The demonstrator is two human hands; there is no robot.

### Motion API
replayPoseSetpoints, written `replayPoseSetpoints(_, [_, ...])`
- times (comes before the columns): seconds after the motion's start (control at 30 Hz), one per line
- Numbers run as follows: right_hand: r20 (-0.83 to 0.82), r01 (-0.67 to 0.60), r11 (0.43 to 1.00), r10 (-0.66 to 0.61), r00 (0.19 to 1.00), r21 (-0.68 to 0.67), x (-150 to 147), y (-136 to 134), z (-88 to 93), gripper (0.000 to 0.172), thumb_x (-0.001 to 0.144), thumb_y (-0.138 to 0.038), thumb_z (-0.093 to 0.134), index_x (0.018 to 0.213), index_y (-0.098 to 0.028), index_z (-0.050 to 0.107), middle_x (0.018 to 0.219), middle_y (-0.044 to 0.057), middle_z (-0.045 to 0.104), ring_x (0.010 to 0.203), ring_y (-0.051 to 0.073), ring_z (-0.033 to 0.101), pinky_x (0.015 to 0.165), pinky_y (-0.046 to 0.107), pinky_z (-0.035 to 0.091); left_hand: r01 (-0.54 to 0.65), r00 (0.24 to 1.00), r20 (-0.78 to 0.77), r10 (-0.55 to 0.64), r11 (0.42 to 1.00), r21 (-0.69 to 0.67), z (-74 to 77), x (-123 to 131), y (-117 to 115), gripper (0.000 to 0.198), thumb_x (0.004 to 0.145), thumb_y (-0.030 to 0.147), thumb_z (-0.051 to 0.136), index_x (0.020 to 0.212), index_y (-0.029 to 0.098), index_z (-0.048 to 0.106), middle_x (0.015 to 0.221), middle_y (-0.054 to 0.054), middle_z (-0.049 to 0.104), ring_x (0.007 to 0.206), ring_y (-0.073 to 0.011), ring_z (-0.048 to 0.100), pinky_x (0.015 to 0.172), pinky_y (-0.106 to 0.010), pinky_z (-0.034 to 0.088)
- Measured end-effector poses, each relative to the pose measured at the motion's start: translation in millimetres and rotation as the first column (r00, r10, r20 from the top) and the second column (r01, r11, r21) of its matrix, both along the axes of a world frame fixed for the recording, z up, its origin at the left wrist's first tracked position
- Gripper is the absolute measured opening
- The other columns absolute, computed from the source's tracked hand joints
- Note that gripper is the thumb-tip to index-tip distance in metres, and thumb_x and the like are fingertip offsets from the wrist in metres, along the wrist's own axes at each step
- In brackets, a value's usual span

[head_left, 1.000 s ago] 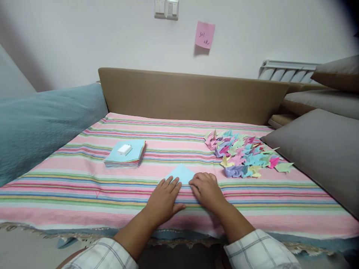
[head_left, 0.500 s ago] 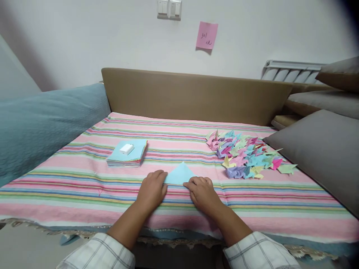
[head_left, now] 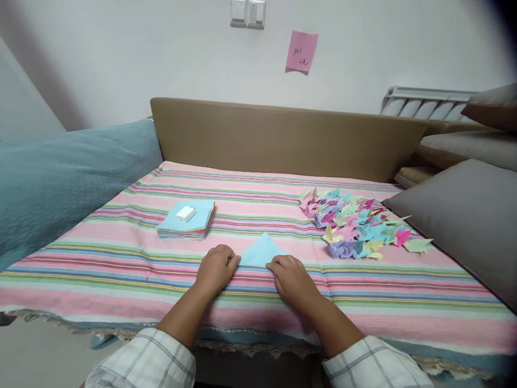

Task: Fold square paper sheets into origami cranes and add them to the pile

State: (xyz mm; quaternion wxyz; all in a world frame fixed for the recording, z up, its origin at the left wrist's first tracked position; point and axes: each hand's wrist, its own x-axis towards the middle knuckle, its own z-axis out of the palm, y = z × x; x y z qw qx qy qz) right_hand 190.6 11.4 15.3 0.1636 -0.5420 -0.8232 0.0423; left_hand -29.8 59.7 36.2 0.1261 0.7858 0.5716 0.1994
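A light blue paper folded into a triangle (head_left: 262,252) lies on the striped cloth (head_left: 121,258), its point facing away from me. My left hand (head_left: 215,268) is curled, fingertips pressing the triangle's left corner. My right hand (head_left: 291,277) is curled too, fingertips pressing the lower edge near the right corner. Both hands rest on the cloth on either side of the fold.
A stack of coloured paper squares (head_left: 186,220) with a small white block (head_left: 185,213) on top lies to the left. A pile of folded paper cranes (head_left: 355,223) lies to the right. Grey cushions (head_left: 464,215), a blue blanket (head_left: 60,178) and a brown backrest (head_left: 283,137) surround the cloth.
My left hand went from flat over the paper to curled at its left corner, sliding left. My right hand shifted slightly along the lower edge. More of the blue triangle shows.
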Motion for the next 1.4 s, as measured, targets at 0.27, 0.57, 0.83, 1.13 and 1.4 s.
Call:
replayPoseSetpoints(0.27, [-0.021, -0.018, 1.000, 0.017, 1.000, -0.021, 0.3, 0.3, 3.1, 0.036, 0.084, -0.009, 0.042, 0.112, -0.020, 0.061, 0.104, 0.006, 0.060, 0.096, 0.019, 0.049, 0.088, 0.031, 0.038, 0.028, 0.998, -0.061, -0.026, 0.999, 0.030, -1.5, -0.3, 0.9, 0.023, 0.082, 0.026, 0.050, 0.062, 0.018, 0.058, 0.085, -0.005, 0.062, 0.084, -0.0190, 0.056, 0.080, -0.031, 0.040])
replayPoseSetpoints(0.57, [-0.010, -0.010, 0.999, 0.009, 1.000, -0.038, -0.7, 0.4, 3.8, 0.036, 0.085, -0.009, 0.041, 0.113, -0.020, 0.060, 0.105, 0.007, 0.059, 0.097, 0.020, 0.048, 0.090, 0.031, 0.037, 0.044, 0.989, -0.144, -0.033, 0.997, 0.069, -2.2, 0.3, 0.9, 0.015, 0.079, 0.023, 0.055, 0.066, 0.017, 0.059, 0.085, -0.004, 0.062, 0.081, -0.0180, 0.054, 0.076, -0.030, 0.039])
replayPoseSetpoints(0.83, [0.058, -0.013, 1.000, 0.014, 0.998, -0.020, -1.4, -0.7, 1.5, 0.044, 0.084, -0.008, 0.044, 0.121, -0.028, 0.055, 0.106, 0.006, 0.057, 0.095, 0.019, 0.047, 0.085, 0.030, 0.037, 0.242, 0.963, -0.168, -0.212, 0.953, 0.185, -12.4, 3.3, -0.9, 0.021, 0.086, 0.017, 0.049, 0.095, 0.025, 0.066, 0.091, -0.003, 0.059, 0.085, -0.0180, 0.048, 0.074, -0.030, 0.035])
replayPoseSetpoints(1.13, [0.088, -0.008, 1.000, 0.009, 0.996, -0.004, -2.4, -1.2, 1.6, 0.044, 0.084, -0.009, 0.046, 0.121, -0.030, 0.055, 0.106, 0.005, 0.057, 0.095, 0.019, 0.047, 0.084, 0.030, 0.037, 0.374, 0.903, -0.275, -0.331, 0.920, 0.121, -14.3, 11.3, -2.6, 0.022, 0.090, 0.035, 0.049, 0.101, 0.035, 0.067, 0.087, -0.002, 0.055, 0.085, -0.0190, 0.044, 0.073, -0.031, 0.032])
replayPoseSetpoints(1.4, [0.076, -0.018, 1.000, 0.019, 0.997, -0.023, -0.7, -1.5, 2.7, 0.043, 0.084, -0.009, 0.046, 0.120, -0.030, 0.056, 0.107, 0.005, 0.057, 0.095, 0.019, 0.048, 0.085, 0.030, 0.037, 0.274, 0.921, -0.310, -0.235, 0.958, 0.088, -6.8, 10.9, -8.6, 0.023, 0.087, 0.024, 0.051, 0.097, 0.033, 0.070, 0.086, -0.003, 0.056, 0.083, -0.0194, 0.045, 0.070, -0.030, 0.034])
